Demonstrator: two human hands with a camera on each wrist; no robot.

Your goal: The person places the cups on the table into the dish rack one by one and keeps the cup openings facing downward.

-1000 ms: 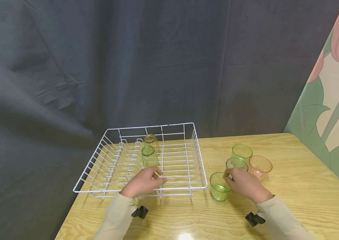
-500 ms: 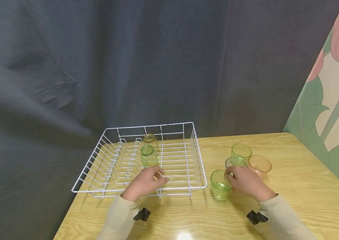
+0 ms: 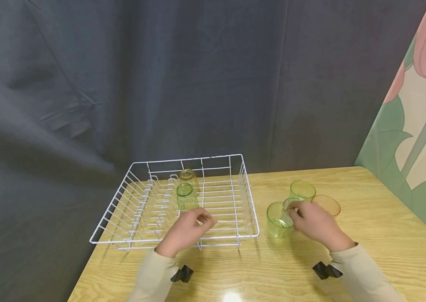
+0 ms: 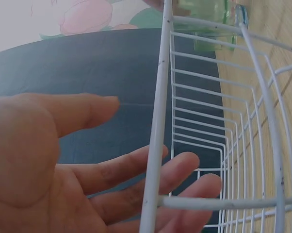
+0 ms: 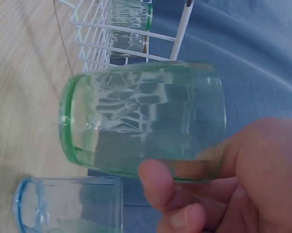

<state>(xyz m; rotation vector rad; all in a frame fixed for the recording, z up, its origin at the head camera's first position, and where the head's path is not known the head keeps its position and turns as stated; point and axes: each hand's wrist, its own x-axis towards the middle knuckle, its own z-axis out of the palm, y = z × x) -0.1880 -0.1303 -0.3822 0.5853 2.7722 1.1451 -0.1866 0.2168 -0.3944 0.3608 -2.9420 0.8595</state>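
Pinched at its rim by my right hand (image 3: 316, 224), a light green drinking glass (image 3: 278, 222) hangs upright just off the table. In the right wrist view the thumb and fingers (image 5: 158, 182) grip the wall of that glass near its mouth. A bluish clear glass (image 5: 73, 204) stands right beside it. My left hand (image 3: 186, 230) is over the front rail of a white wire dish rack (image 3: 220, 238), its fingers relaxed and holding nothing. Inside the rack, a green glass (image 3: 187, 200) and an amber glass (image 3: 189, 178) sit upside down.
Behind my right hand stand a yellow-green glass (image 3: 303, 191) and an orange glass (image 3: 328, 204), mouths up. Everything rests on a wooden table (image 3: 273, 272). A dark curtain (image 3: 205, 84) hangs at the back, with a flowered wall panel (image 3: 424, 138) to the right.
My right hand has lifted the light green glass off the table and moved it slightly away from me. The left hand has shifted slightly right over the rack's front.
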